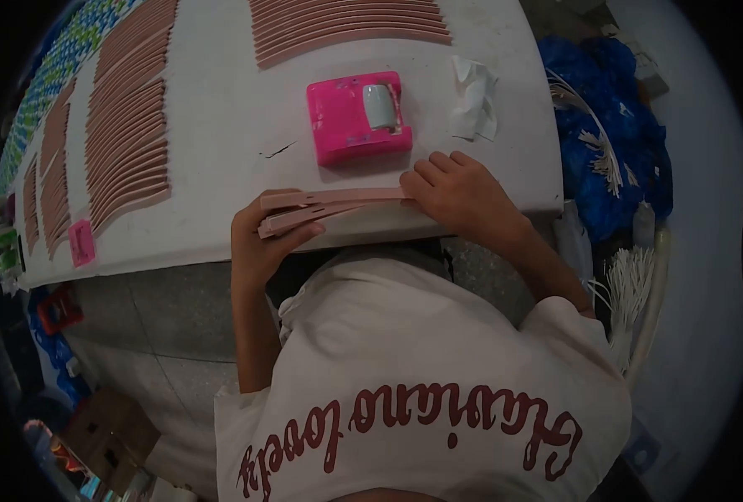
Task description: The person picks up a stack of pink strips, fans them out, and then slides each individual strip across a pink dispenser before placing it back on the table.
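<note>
A few narrow pink strips (342,199) lie across my two hands at the table's front edge. My left hand (254,234) is closed around their left ends, where the strips fan slightly apart and a small slot shows in one. With bent fingers, my right hand (465,194) pinches the right end of the strips. Just beyond them on the table sits a bright pink box (338,125) with a pale grey roller (380,106) set in its top. To the right of the box is a crumpled white tissue (474,99).
Rows of similar pink strips (129,142) cover the left of the white table (221,167), with another row (350,25) at the back. A small pink block (81,243) sits near the front left edge. Blue plastic bags (614,142) and white cord bundles (630,284) are on the right.
</note>
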Demonstrator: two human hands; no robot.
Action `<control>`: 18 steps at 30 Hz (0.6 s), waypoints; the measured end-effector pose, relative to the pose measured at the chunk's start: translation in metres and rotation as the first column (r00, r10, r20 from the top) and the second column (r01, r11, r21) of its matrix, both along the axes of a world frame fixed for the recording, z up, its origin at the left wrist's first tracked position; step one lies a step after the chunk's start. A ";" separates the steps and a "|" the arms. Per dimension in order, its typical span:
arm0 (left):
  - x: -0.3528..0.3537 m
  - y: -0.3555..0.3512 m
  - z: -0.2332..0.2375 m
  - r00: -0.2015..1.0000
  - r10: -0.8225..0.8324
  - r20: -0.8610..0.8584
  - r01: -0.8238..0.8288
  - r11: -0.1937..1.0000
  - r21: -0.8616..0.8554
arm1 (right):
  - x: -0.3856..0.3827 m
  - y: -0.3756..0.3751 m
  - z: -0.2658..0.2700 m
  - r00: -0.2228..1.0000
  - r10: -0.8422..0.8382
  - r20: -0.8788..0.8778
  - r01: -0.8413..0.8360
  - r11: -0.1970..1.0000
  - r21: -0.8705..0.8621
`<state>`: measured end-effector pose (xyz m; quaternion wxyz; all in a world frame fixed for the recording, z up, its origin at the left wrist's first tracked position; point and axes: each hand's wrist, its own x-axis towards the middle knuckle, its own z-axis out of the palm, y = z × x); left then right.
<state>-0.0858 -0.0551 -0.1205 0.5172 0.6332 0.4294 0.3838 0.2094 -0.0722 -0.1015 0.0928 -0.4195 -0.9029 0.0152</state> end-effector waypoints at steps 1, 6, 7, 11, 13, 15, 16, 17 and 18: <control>0.004 0.003 0.009 0.997 0.040 -0.067 -0.040 0.999 0.002 | -0.003 0.003 -0.002 1.000 0.013 -0.003 -0.013 1.000 -0.002; -0.015 0.018 0.024 0.945 0.026 -0.326 0.016 0.992 0.124 | -0.005 0.008 -0.007 0.999 -0.032 -0.020 0.035 0.991 0.127; -0.016 0.020 0.026 0.943 -0.020 -0.331 0.082 0.981 0.176 | -0.005 0.007 -0.008 0.999 -0.035 -0.016 0.036 0.992 0.122; -0.011 0.025 0.044 0.826 0.045 -0.561 0.245 0.868 0.431 | -0.002 0.005 -0.010 0.999 -0.038 0.016 0.033 0.971 0.236; -0.028 0.031 0.051 0.858 -0.069 -0.509 0.238 0.931 0.276 | 0.001 0.005 -0.011 0.999 -0.037 0.008 0.034 0.966 0.256; -0.034 0.034 0.065 0.884 -0.167 -0.437 0.239 0.965 0.113 | 0.002 0.004 -0.012 0.999 -0.038 -0.030 0.044 0.969 0.242; -0.031 0.036 0.077 0.839 -0.136 -0.527 0.295 0.928 0.230 | 0.002 0.005 -0.012 0.999 -0.035 -0.029 0.041 0.970 0.240; -0.028 0.036 0.085 0.787 -0.090 -0.610 0.358 0.872 0.334 | 0.000 0.005 -0.012 1.000 -0.016 -0.022 0.021 0.968 0.249; -0.021 0.033 0.088 0.787 -0.088 -0.611 0.355 0.874 0.331 | -0.001 0.005 -0.012 1.000 0.004 -0.015 0.000 0.966 0.257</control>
